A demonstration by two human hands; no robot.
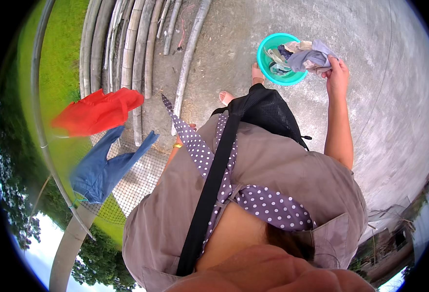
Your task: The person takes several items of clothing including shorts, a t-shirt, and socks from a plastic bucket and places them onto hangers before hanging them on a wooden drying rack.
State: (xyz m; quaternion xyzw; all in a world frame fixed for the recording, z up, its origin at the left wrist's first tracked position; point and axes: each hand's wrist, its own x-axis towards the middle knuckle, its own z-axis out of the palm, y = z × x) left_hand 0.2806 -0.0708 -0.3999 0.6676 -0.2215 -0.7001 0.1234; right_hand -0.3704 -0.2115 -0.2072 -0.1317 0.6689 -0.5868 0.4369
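Observation:
My right hand (337,75) grips the edge of a grey-lavender garment (311,58). That cloth hangs bunched over the rim of a turquoise plastic basin (262,60). More wet-looking cloth pieces (278,56), pale and dark, lie inside the basin and partly under the garment. Down at my left side, my left hand (192,126) shows only a little of its fingers. A polka-dot scarf and my shirt hide the rest of it and a gold-coloured band (178,145) circles the wrist. Whether that hand holds anything cannot be seen.
To the left hang a red garment (101,111) and blue jeans (103,169), near a long curved pole (37,91). Several bamboo poles (128,47) lie on the ground ahead, beside wire mesh (145,182). A black mesh bag (273,113) hangs at my front above the concrete floor (368,95).

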